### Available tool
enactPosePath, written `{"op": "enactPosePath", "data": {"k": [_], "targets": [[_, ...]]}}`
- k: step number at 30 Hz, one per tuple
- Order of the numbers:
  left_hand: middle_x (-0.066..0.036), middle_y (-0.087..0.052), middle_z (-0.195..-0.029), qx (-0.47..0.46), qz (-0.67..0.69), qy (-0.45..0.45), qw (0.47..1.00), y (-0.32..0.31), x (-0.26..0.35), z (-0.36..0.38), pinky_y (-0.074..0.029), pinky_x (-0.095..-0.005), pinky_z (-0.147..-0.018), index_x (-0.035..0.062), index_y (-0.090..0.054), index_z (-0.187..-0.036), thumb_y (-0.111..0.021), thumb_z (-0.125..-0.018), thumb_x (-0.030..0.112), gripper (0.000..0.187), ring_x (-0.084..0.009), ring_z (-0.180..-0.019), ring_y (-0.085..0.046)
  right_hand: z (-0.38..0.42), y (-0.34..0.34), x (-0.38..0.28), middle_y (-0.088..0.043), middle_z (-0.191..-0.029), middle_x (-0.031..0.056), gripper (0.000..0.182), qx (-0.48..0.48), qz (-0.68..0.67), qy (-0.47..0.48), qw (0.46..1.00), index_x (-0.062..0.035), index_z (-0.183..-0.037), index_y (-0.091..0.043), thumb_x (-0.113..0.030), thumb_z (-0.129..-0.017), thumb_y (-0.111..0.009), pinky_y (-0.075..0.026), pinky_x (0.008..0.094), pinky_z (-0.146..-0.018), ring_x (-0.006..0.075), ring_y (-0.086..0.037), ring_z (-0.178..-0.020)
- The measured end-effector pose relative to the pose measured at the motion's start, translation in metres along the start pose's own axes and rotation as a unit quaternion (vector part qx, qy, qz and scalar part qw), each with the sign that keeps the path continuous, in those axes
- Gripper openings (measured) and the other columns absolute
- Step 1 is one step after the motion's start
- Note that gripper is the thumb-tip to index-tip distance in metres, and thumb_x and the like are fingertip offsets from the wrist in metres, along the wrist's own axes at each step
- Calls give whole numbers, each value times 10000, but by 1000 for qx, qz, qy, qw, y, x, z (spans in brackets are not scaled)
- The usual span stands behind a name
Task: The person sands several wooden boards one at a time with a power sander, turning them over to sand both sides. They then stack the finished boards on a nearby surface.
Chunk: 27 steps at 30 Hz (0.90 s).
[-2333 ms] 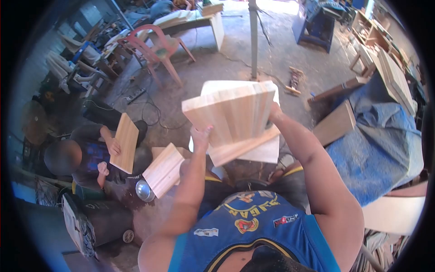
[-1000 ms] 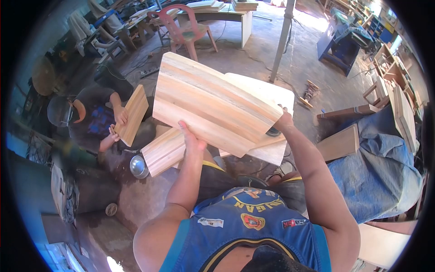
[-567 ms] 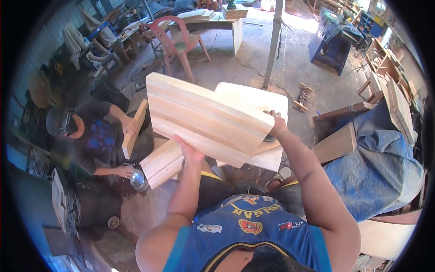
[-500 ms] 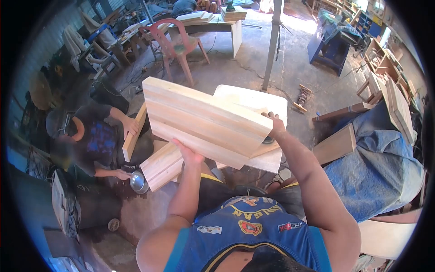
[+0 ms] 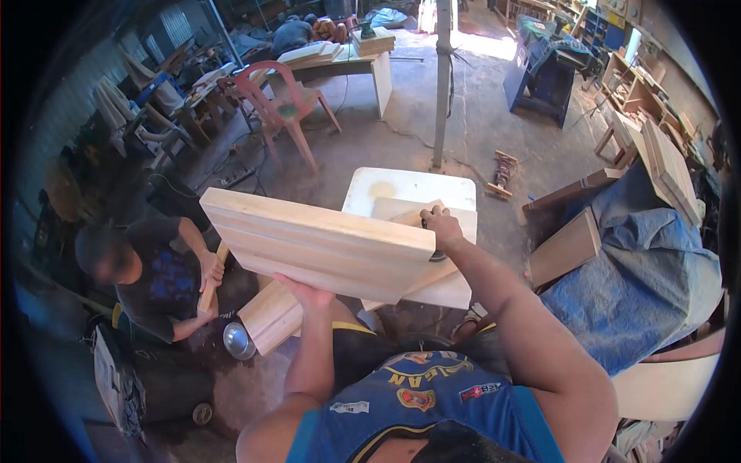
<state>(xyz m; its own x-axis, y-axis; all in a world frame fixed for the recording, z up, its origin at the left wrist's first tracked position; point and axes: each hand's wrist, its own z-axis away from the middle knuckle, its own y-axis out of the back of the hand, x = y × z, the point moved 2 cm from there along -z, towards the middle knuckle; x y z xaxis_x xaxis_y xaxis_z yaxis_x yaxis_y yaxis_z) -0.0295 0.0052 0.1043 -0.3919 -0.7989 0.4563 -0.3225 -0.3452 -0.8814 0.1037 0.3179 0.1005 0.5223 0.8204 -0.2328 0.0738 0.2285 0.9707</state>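
A thick, pale wooden panel [image 5: 324, 251] made of glued strips stands tilted in front of me, its long edge up. My left hand [image 5: 307, 293] holds its lower edge, with the thumb and fingers against the face. At the panel's right end, my right hand [image 5: 442, 225] curls over a dark hand tool [image 5: 438, 255] on the white table [image 5: 455, 185]. The panel and my fingers hide most of that tool, so I cannot tell its exact kind. More pale boards [image 5: 397, 207] lie on the tabletop around it.
A person [image 5: 166, 270] sits at the left, both hands on a narrow board [image 5: 214, 282]. Near them are another wooden block [image 5: 270, 316] and a metal bowl [image 5: 238, 340]. A red chair [image 5: 282, 108] and a post [image 5: 442, 92] stand beyond; a blue tarp [image 5: 641, 278] lies right.
The panel has come down and tipped, showing less of its face. My left hand lowers with it. The seated person's hand has left the metal bowl and now holds the narrow board.
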Motion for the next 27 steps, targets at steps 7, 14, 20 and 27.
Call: {"op": "enactPosePath", "data": {"k": [7,14,20,27], "targets": [[-42,-376,-1599,-45,23,23,998,8,-14,-5,-303,-554,-1186,181,-330,-1571,-656,-753,796,1074,-301,-1441,-363,7,0,4,-594,-1239,177,394,17,-8,-12,1000,-142,-1259,-604,-222,-875,-633,-541,493,-929,388,-577,-1193],[-41,-355,-1619,-24,47,62,997,14,-17,0,-269,-576,-1192,202,-330,-1579,-674,-740,797,1085,-302,-1456,-347,0,-7,14,-602,-1269,192,503,-17,-41,-21,999,-142,-1337,-580,-272,-858,-665,-531,488,-948,373,-563,-1220],[-49,-315,-1645,-212,94,191,954,0,-14,-4,-170,-616,-1215,208,-336,-1583,-756,-729,701,1072,-325,-1512,-237,3,5,31,-500,-1440,247,688,67,-198,64,976,-77,-1467,-480,-366,-879,-690,-429,490,-1098,415,-449,-1369],[-68,-283,-1658,-57,62,181,980,-14,-30,-13,-188,-599,-1229,169,-284,-1598,-680,-789,730,1061,-331,-1512,-244,135,29,4,-500,-1468,160,779,-11,-753,96,651,-76,-1526,-388,-409,-908,-726,-373,426,-1145,268,-433,-1406]]}}
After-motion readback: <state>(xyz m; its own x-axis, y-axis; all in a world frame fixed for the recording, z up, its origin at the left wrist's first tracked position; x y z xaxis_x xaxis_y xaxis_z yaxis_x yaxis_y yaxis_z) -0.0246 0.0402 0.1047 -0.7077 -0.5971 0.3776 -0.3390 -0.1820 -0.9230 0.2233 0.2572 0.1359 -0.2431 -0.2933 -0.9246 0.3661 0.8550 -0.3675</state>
